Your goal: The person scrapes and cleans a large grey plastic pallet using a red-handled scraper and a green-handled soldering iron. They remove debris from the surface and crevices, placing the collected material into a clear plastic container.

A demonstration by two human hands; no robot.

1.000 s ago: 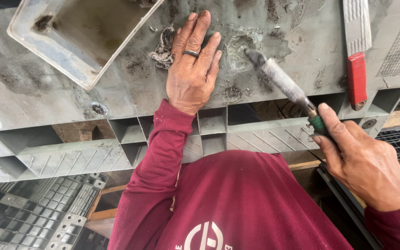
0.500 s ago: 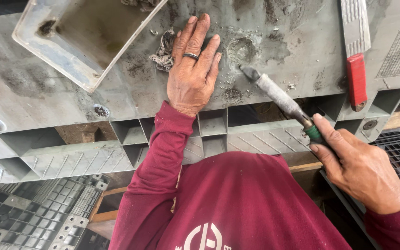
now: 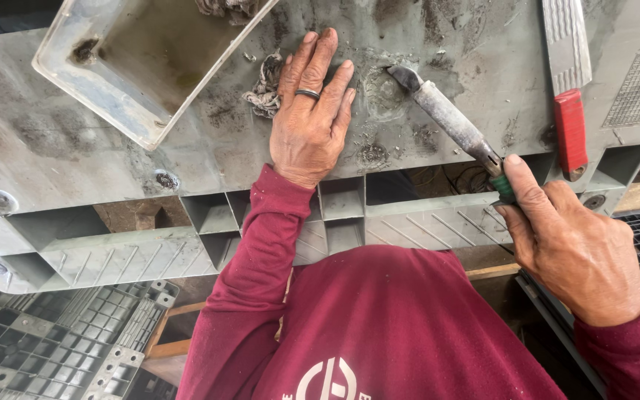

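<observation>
On the grey pallet (image 3: 112,141), left hand (image 3: 309,126) lies flat, fingers spread; right hand (image 3: 575,248) grips a scraper (image 3: 446,118), handle mostly hidden.

The tool (image 3: 450,122) is pushed further left across the grey pallet (image 3: 187,141) by the right hand (image 3: 575,248), its tip now nearer the left hand (image 3: 309,122).
</observation>
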